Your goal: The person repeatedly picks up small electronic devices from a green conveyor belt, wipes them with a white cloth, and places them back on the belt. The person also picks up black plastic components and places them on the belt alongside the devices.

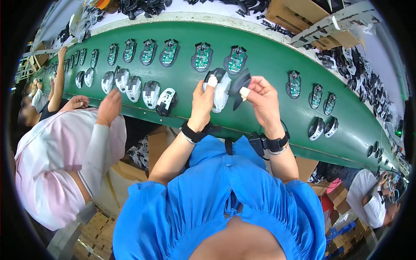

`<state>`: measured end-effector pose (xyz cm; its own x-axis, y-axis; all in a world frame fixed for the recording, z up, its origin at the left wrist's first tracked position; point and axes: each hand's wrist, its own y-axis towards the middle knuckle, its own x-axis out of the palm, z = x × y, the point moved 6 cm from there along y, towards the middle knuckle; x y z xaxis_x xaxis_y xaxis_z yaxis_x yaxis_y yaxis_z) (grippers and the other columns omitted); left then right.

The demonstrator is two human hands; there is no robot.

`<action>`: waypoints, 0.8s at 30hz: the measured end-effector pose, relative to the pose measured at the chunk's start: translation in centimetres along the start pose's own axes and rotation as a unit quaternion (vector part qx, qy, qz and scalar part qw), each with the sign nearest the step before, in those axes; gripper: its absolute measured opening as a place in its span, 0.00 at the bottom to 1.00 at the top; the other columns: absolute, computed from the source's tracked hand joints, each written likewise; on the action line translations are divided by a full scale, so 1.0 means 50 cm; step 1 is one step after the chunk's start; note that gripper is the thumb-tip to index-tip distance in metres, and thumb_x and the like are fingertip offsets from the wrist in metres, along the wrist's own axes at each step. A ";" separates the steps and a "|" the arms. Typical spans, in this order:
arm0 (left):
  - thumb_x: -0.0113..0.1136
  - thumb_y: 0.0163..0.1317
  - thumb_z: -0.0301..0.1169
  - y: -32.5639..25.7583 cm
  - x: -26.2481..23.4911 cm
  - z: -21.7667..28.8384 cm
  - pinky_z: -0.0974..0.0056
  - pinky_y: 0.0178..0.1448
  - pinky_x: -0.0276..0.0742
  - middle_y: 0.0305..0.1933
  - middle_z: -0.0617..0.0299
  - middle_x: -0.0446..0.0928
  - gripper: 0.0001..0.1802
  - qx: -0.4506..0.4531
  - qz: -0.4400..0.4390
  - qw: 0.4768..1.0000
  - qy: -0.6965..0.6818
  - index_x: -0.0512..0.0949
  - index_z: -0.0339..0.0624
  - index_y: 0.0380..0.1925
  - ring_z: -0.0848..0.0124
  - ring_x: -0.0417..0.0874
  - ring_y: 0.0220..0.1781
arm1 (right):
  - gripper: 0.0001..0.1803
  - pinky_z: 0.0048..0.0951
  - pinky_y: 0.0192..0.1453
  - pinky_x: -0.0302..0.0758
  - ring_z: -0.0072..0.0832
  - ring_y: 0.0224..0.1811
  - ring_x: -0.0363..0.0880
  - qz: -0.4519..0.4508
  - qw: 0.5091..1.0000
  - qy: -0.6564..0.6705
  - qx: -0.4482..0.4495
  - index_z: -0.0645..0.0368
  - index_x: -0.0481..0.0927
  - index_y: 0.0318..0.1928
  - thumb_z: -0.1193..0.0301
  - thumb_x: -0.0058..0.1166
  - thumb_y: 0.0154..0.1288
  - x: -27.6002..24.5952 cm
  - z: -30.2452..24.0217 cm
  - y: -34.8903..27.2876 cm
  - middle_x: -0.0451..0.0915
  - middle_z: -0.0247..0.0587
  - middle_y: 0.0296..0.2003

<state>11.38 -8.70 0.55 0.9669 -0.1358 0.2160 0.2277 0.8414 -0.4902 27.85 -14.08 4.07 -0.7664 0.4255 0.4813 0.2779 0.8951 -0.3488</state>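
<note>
My left hand [202, 103], with a pale cover on its thumb, is closed on a white and dark-grey mouse shell [222, 92] over the green belt. Close to the shell's right side, my right hand [265, 100] pinches a thin, curved black plastic piece [239, 86]. A pale cover shows on that thumb too. Just beyond my hands, two dark mouse bases with green circuit boards lie face up, one base [202, 57] left of the other base [235, 60]. Whether the black piece touches the shell I cannot tell.
The green conveyor belt [264, 56] carries a row of mouse bases and a nearer row of white shells [151, 93]. A co-worker's hand [110, 106] reaches in on the left. Black parts [145, 8] and cardboard boxes [294, 15] sit beyond the belt.
</note>
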 end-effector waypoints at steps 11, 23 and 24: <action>0.55 0.68 0.39 -0.040 0.030 0.032 0.72 0.38 0.74 0.39 0.62 0.78 0.18 0.049 -0.023 0.998 -0.030 0.72 0.35 0.47 0.78 0.78 0.37 | 0.15 0.21 0.37 0.78 0.19 0.31 0.80 -0.043 0.983 -0.179 0.010 0.63 0.76 0.41 0.80 0.66 0.52 0.038 -0.021 -0.023 0.81 0.35 0.29; 0.69 0.53 0.31 -0.037 0.004 0.036 0.69 0.44 0.77 0.46 0.58 0.76 0.33 0.034 -0.081 0.996 0.002 0.65 0.32 0.56 0.74 0.78 0.45 | 0.09 0.25 0.38 0.81 0.23 0.35 0.82 -0.063 0.990 0.028 0.125 0.62 0.77 0.43 0.78 0.58 0.61 0.061 0.023 -0.010 0.82 0.39 0.35; 0.69 0.51 0.29 -0.048 0.005 0.043 0.68 0.46 0.77 0.47 0.57 0.75 0.35 0.049 -0.102 0.993 0.018 0.64 0.32 0.57 0.74 0.77 0.46 | 0.08 0.26 0.39 0.81 0.23 0.35 0.82 -0.069 0.989 0.028 0.127 0.62 0.77 0.43 0.78 0.56 0.62 0.062 0.026 -0.009 0.82 0.39 0.35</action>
<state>10.82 -9.63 3.61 0.9054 -0.3268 0.2711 0.4096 0.8404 -0.3549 24.57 -13.34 4.66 -0.7511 0.3148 0.5803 0.0134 0.8861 -0.4633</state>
